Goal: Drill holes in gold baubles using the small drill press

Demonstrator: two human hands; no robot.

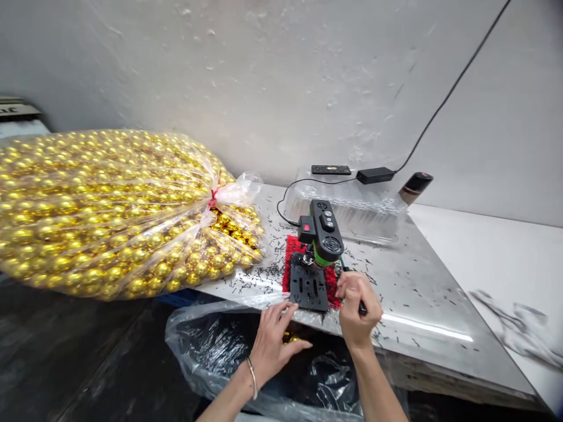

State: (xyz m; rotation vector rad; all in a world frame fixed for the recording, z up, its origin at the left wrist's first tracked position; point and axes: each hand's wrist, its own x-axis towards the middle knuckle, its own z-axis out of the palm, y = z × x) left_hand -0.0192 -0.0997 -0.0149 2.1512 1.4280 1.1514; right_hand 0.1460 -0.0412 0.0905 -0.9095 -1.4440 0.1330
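My right hand is wrapped round the black handle of a lever at the right side of a small bench machine. The machine has a black body, a red switch and a green ring. Below its head lies a slotted black base plate on a red mat. My left hand is open at the table's front edge, fingers and thumb apart, its fingertips close to the plate's front left corner. Under it, a few gold balls show inside an open clear plastic bag.
A large tied clear sack of gold balls fills the left side. Small dark bits litter the metal table. Behind the machine are a clear plastic tray, a black power adapter with a cable, and a dark canister.
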